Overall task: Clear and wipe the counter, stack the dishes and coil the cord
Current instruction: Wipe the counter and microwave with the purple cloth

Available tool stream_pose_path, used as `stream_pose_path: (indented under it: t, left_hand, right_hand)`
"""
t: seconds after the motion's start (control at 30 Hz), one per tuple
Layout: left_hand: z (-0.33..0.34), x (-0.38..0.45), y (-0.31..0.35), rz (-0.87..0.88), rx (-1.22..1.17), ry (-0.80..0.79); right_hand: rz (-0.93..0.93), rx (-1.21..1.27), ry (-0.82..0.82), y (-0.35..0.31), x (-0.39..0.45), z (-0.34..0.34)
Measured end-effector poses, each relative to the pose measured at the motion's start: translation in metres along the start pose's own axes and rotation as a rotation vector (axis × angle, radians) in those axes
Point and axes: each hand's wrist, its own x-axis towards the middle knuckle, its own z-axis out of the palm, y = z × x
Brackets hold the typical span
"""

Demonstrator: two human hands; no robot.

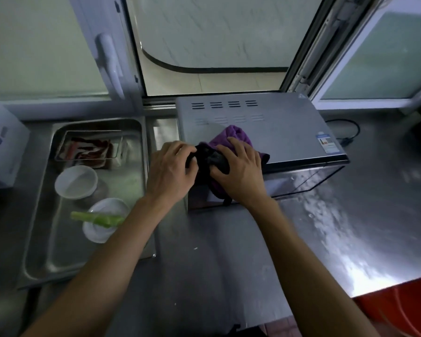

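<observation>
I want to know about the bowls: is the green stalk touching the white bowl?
Touching. The head view shows the green stalk lying across the rim of the white bowl in the metal tray.

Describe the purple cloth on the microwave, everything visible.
The purple cloth looks soft, like towel fabric, bunched and crumpled, with dark black parts toward the left. It lies on the front left of the grey microwave top and hangs over its front edge. The left hand grips its dark part; the right hand presses on it.
</observation>
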Motion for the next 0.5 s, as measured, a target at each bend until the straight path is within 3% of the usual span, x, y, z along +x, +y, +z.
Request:
stream_pose_path:
  t: [0.23,0.5]
  left_hand:
    - [0.023,0.009,0.047,0.138,-0.035,-0.089]
    - [0.057,0.026,0.104,0.285,0.022,-0.205]
  right_hand:
    - [0.076,-0.020,0.238,0.051,-0.048,0.001]
    - [0.240,0.182,0.428,0.122,-0.061,0.002]
